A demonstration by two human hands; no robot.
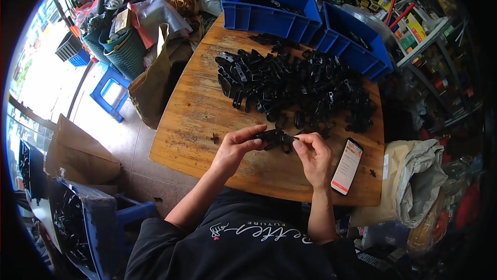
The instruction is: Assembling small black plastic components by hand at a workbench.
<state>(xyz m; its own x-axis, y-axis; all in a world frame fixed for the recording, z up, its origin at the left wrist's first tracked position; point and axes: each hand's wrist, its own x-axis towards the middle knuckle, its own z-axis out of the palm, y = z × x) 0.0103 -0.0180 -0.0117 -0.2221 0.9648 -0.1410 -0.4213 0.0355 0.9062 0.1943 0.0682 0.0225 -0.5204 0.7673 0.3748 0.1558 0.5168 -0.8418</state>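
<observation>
Near the front of the wooden table (191, 109), my left hand (233, 150) is closed, thumb and fingers gripping a dark, elongated black plastic part (266, 136). Facing it, my right hand (315, 156) pinches the end of a small black piece (290, 139) between thumb and fingertips. The two pieces meet or overlap between my hands; whether they are joined I cannot tell. Just beyond lies a wide heap of similar black plastic parts (295, 80), some with shiny faces.
Two blue bins (269, 18) (352, 52) line the table's far edge, with black parts inside. A lit phone (347, 166) lies right of my right hand. Single black bits (215, 138) (373, 173) sit at either side. Paper sacks (147, 93) (396, 158) flank the table; a blue stool (110, 91) stands left.
</observation>
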